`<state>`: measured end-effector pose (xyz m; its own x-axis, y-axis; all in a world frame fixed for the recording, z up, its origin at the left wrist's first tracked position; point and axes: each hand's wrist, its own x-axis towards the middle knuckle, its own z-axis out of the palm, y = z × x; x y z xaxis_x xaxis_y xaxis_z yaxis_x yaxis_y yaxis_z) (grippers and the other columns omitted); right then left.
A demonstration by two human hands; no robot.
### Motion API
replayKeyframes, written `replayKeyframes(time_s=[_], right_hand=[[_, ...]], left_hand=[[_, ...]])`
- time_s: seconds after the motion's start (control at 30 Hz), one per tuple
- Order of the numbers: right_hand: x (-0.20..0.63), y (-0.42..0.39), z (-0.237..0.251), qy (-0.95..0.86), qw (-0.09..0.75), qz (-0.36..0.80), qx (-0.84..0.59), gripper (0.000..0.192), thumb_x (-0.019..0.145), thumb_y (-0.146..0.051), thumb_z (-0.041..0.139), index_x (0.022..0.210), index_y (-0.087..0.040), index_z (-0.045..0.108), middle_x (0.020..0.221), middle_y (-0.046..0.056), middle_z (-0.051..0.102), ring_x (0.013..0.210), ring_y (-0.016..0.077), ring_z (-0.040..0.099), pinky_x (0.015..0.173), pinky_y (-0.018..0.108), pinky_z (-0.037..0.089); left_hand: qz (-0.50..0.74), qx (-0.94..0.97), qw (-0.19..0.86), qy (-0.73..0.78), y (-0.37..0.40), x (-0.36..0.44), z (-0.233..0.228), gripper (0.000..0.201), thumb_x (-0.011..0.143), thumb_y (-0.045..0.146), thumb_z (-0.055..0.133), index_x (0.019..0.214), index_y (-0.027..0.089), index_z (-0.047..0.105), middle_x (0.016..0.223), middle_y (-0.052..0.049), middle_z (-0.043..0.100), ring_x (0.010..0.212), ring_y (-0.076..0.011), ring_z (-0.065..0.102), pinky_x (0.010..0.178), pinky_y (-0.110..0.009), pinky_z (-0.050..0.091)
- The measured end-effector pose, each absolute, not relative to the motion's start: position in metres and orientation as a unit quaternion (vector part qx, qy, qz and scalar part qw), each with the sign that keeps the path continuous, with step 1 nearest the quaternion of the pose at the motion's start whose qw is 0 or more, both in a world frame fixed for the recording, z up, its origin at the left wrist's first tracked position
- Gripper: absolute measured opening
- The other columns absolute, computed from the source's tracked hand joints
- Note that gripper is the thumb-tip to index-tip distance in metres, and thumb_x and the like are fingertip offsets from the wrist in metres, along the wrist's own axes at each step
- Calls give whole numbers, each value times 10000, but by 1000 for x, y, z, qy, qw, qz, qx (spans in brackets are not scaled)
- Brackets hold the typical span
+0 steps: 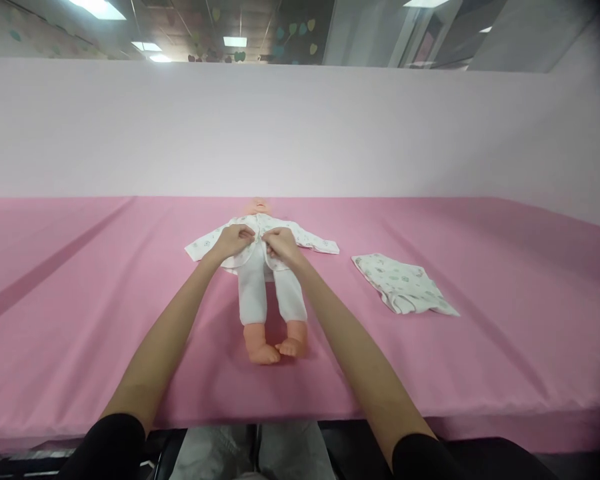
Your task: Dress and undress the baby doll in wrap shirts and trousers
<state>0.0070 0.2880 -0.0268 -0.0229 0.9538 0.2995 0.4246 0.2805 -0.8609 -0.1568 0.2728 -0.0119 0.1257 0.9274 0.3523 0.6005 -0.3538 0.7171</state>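
Observation:
A baby doll (263,348) lies on its back on the pink cloth, feet toward me, in a white patterned long-sleeved jacket (310,240) and white legs below it. The jacket's sleeves spread out to both sides, and its front parts below the chest. My left hand (236,239) pinches the front edge on the left side. Opposite it, my right hand (281,244) pinches the other front edge, the fingertips close together near the middle. Any fastener between the fingers is too small to make out.
To the right of the doll lies a folded white patterned garment (404,283). Pink cloth (105,320) covers the table, with creases running across it. A white wall (300,127) rises behind the table's far edge.

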Motion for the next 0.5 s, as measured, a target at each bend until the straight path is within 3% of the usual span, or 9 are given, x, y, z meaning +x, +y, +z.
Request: replayKeyframes(time_s=[0.13, 0.23, 0.33, 0.5], right_hand=[[9, 318, -4, -664, 469, 233, -534, 113, 655, -123, 555, 575, -185, 606, 557, 9, 600, 578, 172, 577, 590, 275, 434], [0, 331, 2, -695, 391, 310, -517, 226, 702, -126, 543, 484, -187, 544, 425, 0, 517, 425, 163, 531, 512, 283, 417], [-2, 338, 4, -660, 381, 396, -512, 239, 700, -104, 573, 477, -184, 538, 386, -3, 505, 364, 147, 502, 455, 271, 418], [9, 342, 12, -660, 362, 410, -515, 226, 637, -51, 619, 454, -163, 550, 394, 2, 518, 359, 143, 521, 406, 243, 407]], left_hand=[[393, 708, 220, 544, 290, -156, -10, 167, 728, 154, 559, 790, 207, 704, 679, -32, 675, 625, -182, 593, 637, -291, 436], [442, 671, 153, 575, 312, -142, -11, 181, 792, 225, 526, 736, 201, 697, 667, -48, 658, 635, -192, 579, 675, -309, 429], [453, 646, 122, 602, 329, -131, -9, 139, 752, 282, 610, 658, 201, 671, 657, -55, 640, 663, -208, 574, 681, -317, 424], [402, 654, 239, 594, 333, -135, 0, 239, 719, 307, 660, 519, 193, 594, 493, -31, 544, 480, -167, 503, 552, -303, 396]])
